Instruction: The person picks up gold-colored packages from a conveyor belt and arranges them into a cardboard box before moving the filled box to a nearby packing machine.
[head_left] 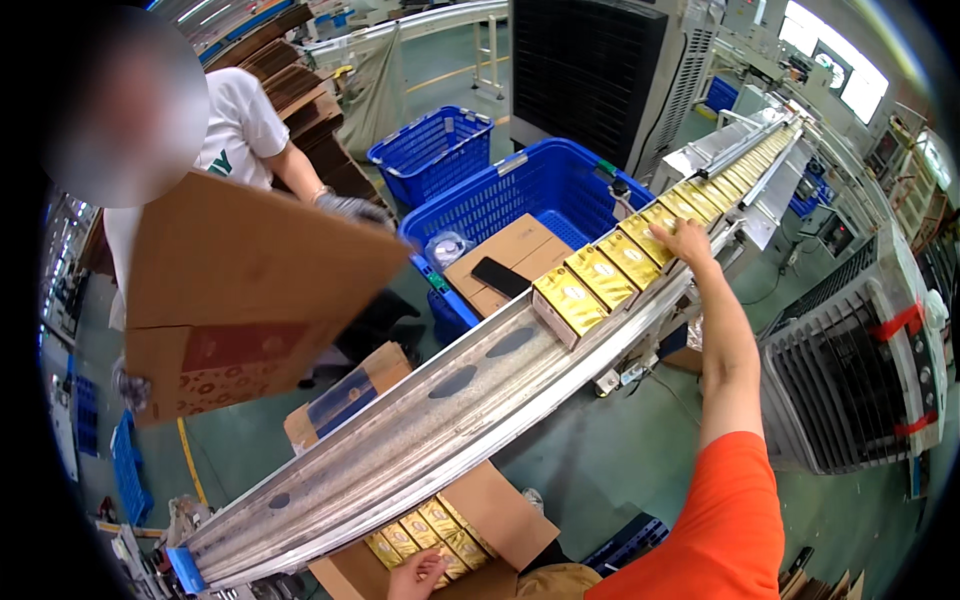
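My right hand [684,241] reaches out over a metal chute [440,420] and rests on a row of yellow boxes [625,258] that lie edge to edge along it. The nearest yellow box [568,300] sits at the front of the row. My left hand [416,574] is low at the bottom edge, fingers touching yellow boxes [420,532] packed in an open cardboard carton [495,515] under the chute. Neither hand visibly grips anything.
A co-worker in a white shirt [235,130] holds a large flat cardboard carton [240,290] on the left. Blue plastic baskets [540,185] stand beyond the chute, one holding cardboard and a dark phone [500,277]. A grey machine [850,360] stands at the right.
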